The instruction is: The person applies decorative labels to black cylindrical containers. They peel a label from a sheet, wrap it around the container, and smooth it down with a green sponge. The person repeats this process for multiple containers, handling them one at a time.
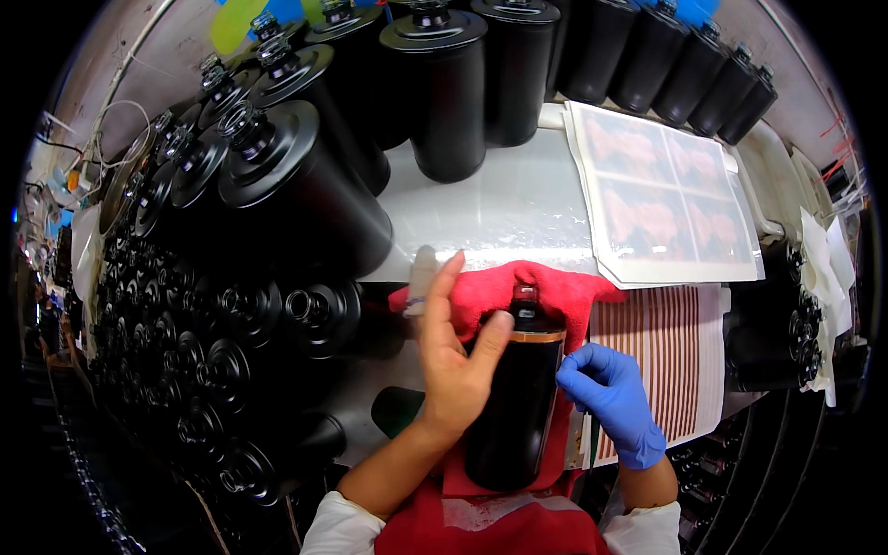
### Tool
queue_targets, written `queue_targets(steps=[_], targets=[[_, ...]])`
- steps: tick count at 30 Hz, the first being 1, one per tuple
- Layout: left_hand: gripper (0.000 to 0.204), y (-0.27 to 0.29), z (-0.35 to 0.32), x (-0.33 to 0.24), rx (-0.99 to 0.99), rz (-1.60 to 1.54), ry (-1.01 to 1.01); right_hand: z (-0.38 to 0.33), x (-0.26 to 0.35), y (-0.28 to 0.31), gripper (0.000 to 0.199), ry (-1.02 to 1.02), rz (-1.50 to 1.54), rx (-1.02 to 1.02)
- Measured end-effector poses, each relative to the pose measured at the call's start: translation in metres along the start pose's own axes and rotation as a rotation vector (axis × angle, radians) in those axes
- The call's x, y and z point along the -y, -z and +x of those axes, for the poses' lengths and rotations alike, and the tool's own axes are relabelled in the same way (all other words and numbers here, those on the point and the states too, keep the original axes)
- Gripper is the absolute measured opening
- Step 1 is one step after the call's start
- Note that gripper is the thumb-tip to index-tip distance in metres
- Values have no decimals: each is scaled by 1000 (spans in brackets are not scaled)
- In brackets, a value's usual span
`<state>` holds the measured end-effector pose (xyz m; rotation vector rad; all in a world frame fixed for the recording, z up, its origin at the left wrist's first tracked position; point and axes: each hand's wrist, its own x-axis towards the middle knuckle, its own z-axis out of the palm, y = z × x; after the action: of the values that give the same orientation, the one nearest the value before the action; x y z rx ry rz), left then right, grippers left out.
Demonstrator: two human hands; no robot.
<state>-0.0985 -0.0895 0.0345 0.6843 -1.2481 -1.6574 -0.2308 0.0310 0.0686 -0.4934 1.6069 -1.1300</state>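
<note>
A glossy black bottle [511, 412] lies tilted before me, its neck away from me, with a copper-coloured band [536, 337] round its shoulder. My left hand [453, 370] is bare except for a pale cover on one fingertip. Its fingers are stretched out, and the thumb reaches over the bottle's shoulder; whether it presses there I cannot tell. At the bottle's right side, my right hand [612, 400] in a blue glove has thumb and forefinger pinched together. What they hold, if anything, is too small to make out. A red cloth [476, 287] lies behind the bottle's neck.
Large black bottles [444, 102] stand along the table's back and left. Several more crowd the lower left [222, 370]. Printed sheets [666, 194] lie at the back right, above a striped brown-and-white sheet [661, 370]. White paper [826, 277] hangs at the far right.
</note>
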Motion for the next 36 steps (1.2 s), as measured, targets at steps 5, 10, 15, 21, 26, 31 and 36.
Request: queue_targets(steps=[5, 10, 15, 21, 26, 31, 36], targets=[[67, -3, -1, -5, 48, 22, 39, 1, 2, -1, 12, -21, 20, 8], [71, -1, -1, -1, 65, 98, 30, 3, -1, -1, 12, 15, -1, 10], [76, -3, 1, -8, 106, 42, 50, 6, -7, -1, 10, 46, -15, -13], [77, -3, 2, -10, 51, -369, 169, 14, -34, 37, 25, -67, 811, -201], [76, 3, 1, -3, 151, -49, 55, -19, -62, 41, 31, -176, 838, -137], [73, 5, -1, 0, 149, 42, 46, -27, -67, 38, 40, -87, 835, -62], [70, 5, 3, 0, 167, 384, -75, -23, -68, 34, 42, -86, 725, -31]])
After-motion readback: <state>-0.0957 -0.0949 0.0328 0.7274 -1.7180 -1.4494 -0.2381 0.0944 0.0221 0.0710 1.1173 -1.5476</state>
